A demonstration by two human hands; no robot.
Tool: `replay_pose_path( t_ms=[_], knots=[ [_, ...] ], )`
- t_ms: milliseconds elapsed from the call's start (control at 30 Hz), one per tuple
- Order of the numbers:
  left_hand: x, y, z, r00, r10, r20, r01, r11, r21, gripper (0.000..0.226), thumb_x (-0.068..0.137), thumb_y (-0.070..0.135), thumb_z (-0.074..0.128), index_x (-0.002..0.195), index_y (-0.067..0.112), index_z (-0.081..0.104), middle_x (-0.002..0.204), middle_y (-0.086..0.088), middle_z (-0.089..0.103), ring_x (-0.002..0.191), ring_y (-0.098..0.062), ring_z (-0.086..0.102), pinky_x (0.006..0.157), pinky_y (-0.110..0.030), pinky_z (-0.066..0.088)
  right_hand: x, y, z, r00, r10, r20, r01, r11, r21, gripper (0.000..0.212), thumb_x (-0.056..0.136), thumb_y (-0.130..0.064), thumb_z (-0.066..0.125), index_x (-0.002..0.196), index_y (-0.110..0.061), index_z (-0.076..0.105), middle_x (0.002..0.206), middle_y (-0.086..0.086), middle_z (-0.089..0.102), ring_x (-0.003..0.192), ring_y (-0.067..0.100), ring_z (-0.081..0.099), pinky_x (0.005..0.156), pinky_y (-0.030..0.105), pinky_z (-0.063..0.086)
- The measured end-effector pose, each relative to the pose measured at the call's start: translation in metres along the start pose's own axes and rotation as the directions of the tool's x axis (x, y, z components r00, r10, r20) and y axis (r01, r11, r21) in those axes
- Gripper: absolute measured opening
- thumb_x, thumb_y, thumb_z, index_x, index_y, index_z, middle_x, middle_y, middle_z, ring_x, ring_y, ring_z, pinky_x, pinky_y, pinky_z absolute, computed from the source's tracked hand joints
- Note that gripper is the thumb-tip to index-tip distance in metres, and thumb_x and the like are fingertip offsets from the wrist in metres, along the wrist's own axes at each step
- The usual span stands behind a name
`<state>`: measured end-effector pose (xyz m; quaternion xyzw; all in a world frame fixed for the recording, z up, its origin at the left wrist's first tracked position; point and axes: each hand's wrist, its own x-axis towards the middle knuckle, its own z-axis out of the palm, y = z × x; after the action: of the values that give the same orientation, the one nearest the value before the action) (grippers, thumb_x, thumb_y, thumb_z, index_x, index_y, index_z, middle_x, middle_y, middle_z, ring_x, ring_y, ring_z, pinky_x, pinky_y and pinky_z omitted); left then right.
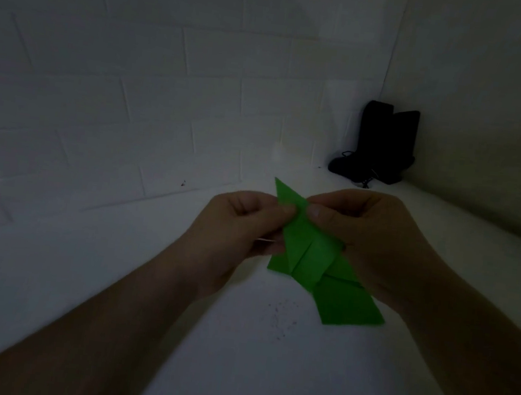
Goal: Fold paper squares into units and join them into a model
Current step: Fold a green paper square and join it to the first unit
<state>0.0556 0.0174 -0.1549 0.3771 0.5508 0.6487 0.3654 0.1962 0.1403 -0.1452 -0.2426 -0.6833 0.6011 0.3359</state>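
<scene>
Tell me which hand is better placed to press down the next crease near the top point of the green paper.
Probably the right hand: its thumb lies flat on the green folded paper just below the top point, ready to press. The left hand pinches the paper's left edge and seems better kept there, steadying it.

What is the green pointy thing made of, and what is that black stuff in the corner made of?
The green piece looks like thin matte paper: sharp creases and flat layered flaps show, and both hands pinch it, left hand and right hand. The black objects are too dark to tell; perhaps plastic or fabric.
</scene>
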Motion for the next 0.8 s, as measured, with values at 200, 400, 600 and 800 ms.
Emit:
replay_pose_path(
  t_ms=[200,400,600,800],
  knots=[
    [-0.0007,-0.0025,0.0013,0.999,-0.004,0.033,0.003,1.000,0.027,0.015,0.092,0.002,0.066,0.080,0.001,0.074,0.077,-0.014,0.075,0.064,-0.016,0.071,0.062,-0.022,0.056,0.0029,0.0003,-0.0011,0.999,-0.026,-0.045,0.028,0.999,0.040,0.006,0.083,-0.007,0.077,0.082,-0.013,0.079,0.088,0.011,0.078,0.087,0.030,0.076,0.086,0.054,0.060],
    [-0.0030,-0.0044,0.0028,0.990,-0.059,0.126,0.064,0.997,-0.034,0.025,0.086,0.014,0.068,0.099,-0.006,0.075,0.099,-0.023,0.077,0.089,-0.030,0.076,0.079,-0.033,0.063,0.0037,0.0015,-0.0022,0.997,-0.033,-0.072,0.037,0.998,0.060,0.004,0.082,-0.009,0.077,0.084,-0.012,0.078,0.088,0.011,0.078,0.086,0.029,0.076,0.085,0.052,0.061],
    [-0.0018,-0.0049,0.0033,0.989,-0.104,0.107,0.107,0.994,-0.022,0.030,0.080,0.015,0.072,0.099,-0.008,0.074,0.099,-0.024,0.076,0.088,-0.030,0.076,0.078,-0.033,0.063,0.0044,0.0023,-0.0016,0.993,-0.074,-0.094,0.076,0.997,0.018,0.010,0.083,-0.009,0.078,0.079,-0.019,0.078,0.085,0.004,0.078,0.082,0.022,0.076,0.080,0.043,0.062],
    [-0.0017,-0.0055,0.0021,0.983,-0.149,0.111,0.146,0.989,0.039,0.015,0.085,0.006,0.073,0.097,-0.003,0.076,0.088,-0.017,0.077,0.073,-0.018,0.072,0.072,-0.026,0.062,0.0047,0.0008,-0.0035,0.987,-0.073,-0.143,0.078,0.996,0.034,0.008,0.085,-0.010,0.077,0.083,-0.018,0.077,0.081,0.000,0.078,0.078,0.019,0.076,0.069,0.033,0.063]
  ],
)
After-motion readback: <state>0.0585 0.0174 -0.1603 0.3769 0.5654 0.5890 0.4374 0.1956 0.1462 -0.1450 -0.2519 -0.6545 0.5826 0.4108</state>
